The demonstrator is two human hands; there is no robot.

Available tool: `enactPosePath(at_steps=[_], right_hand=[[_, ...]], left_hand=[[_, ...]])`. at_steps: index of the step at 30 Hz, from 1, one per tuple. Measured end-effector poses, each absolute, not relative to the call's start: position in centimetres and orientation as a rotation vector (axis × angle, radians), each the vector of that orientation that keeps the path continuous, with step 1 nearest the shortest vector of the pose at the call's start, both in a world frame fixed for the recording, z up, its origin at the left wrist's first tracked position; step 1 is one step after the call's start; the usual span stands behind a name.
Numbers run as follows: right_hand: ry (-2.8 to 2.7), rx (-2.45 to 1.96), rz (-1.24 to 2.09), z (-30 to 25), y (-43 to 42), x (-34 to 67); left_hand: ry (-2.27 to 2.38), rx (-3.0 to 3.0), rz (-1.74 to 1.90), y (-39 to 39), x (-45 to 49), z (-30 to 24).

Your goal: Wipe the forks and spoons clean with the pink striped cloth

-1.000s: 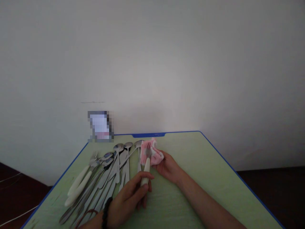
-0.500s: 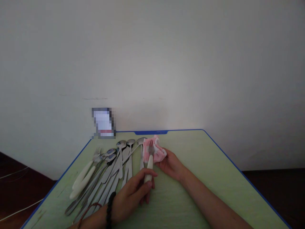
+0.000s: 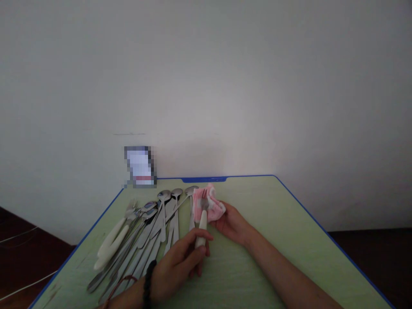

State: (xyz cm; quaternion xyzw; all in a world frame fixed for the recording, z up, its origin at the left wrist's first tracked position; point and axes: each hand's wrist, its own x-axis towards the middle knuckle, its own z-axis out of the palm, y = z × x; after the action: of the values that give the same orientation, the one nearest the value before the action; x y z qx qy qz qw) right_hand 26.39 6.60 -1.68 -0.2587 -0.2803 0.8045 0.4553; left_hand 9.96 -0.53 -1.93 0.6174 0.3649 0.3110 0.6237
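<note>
I see barely anything moved: left hand point(image 3: 180, 262) pinches white-handled metal fork point(image 3: 202, 221); right hand point(image 3: 232, 224), just ahead, grips pink-and-white cloth point(image 3: 216, 210) behind its tines.

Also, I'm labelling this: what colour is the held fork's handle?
Off-white handle, best in head view.

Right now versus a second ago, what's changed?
Only the framing: everything sits slightly right and higher in the picture, so the camera likely moved. Nothing grasped or released. Unchanged: left hand on the white-handled fork, right hand holding the pink cloth behind its head, cutlery pile on the table.
</note>
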Motion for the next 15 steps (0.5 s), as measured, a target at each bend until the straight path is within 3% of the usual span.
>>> enactPosePath(at_steps=[15], right_hand=[[-0.708, -0.638, 2.020, -1.47, 6.66, 26.36]], left_hand=[[0.856, 1.431, 0.698, -0.61, 9.92, -1.84]])
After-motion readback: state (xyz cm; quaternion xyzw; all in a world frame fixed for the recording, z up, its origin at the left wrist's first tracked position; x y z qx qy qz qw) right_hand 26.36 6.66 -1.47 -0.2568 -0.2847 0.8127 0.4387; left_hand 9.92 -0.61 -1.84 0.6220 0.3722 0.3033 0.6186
